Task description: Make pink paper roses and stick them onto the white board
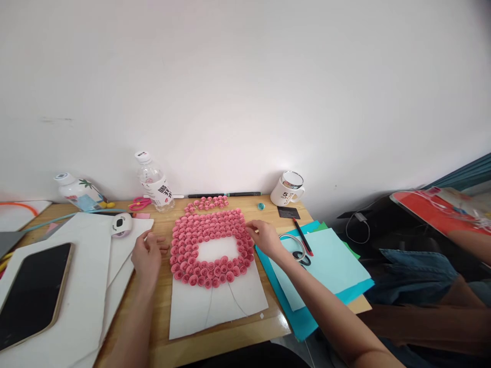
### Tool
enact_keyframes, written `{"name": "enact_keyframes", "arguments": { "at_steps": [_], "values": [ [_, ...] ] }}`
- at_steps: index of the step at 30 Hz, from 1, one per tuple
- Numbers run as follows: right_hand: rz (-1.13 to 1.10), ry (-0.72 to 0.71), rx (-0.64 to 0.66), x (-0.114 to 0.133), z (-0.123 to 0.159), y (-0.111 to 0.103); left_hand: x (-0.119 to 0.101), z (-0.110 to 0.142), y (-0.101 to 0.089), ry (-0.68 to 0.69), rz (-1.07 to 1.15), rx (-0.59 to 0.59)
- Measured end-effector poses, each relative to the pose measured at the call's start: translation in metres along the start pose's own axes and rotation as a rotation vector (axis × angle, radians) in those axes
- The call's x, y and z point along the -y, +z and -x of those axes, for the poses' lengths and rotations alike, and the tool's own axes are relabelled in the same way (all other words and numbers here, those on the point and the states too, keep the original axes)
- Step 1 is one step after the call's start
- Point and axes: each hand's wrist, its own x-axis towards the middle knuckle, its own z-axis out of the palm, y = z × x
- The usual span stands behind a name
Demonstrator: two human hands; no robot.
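Note:
Many pink rolled paper roses (215, 268) cover the upper part of a white board (218, 312), forming a thick band around a bare white patch. Two thin lines run down the lower part of the board. At the right edge of the band, my right hand (264, 237) has its fingertips pinched together at a paper rose. My left hand (148, 255) rests by the band's left edge, fingers loosely bent and apart, with nothing visible in them. Behind the board lies a group of loose paper roses (207, 203) on the wooden table (161, 317).
Left are a phone (36, 291) on white boards, a small white device (121, 225), pink scissors (140, 203) and two bottles. A mug (287, 188), blue sheets (307, 327), a pen (303, 236) and a tape roll (293, 245) lie right. Another person's leg (418, 271) shows far right.

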Motion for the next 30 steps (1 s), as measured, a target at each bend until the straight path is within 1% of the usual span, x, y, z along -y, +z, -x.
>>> {"name": "enact_keyframes", "arguments": {
  "at_steps": [1,3,7,10,13,19,21,23,25,27,30],
  "values": [
    [0.011,-0.010,0.011,0.005,-0.014,-0.001,0.002,-0.001,0.002,0.007,-0.017,-0.021],
    [0.044,-0.014,0.019,0.014,-0.044,0.001,0.006,-0.002,0.003,0.031,-0.028,-0.018],
    [0.109,-0.010,0.026,0.027,-0.097,0.015,0.010,-0.003,-0.001,0.080,-0.007,0.063],
    [0.153,-0.003,0.053,0.030,-0.119,0.025,0.012,-0.005,-0.004,0.084,0.008,0.077],
    [0.195,0.004,0.082,0.030,-0.128,0.032,0.012,-0.006,-0.005,0.085,0.000,0.087],
    [0.223,0.008,0.108,0.028,-0.130,0.040,0.012,-0.007,-0.003,0.099,-0.025,0.085],
    [0.210,-0.001,0.095,0.029,-0.128,0.037,0.014,-0.007,-0.003,0.100,-0.015,0.094],
    [0.181,-0.029,0.068,0.030,-0.120,0.030,0.015,-0.008,-0.003,0.096,-0.001,0.104],
    [0.135,-0.075,0.036,0.033,-0.105,0.018,0.017,-0.008,-0.003,0.092,0.006,0.104],
    [0.079,-0.129,0.023,0.034,-0.083,0.004,0.017,-0.008,-0.003,0.092,0.008,0.105],
    [-0.019,-0.242,0.085,0.034,-0.042,-0.013,0.016,-0.007,-0.003,0.093,0.010,0.109]
  ]
}}
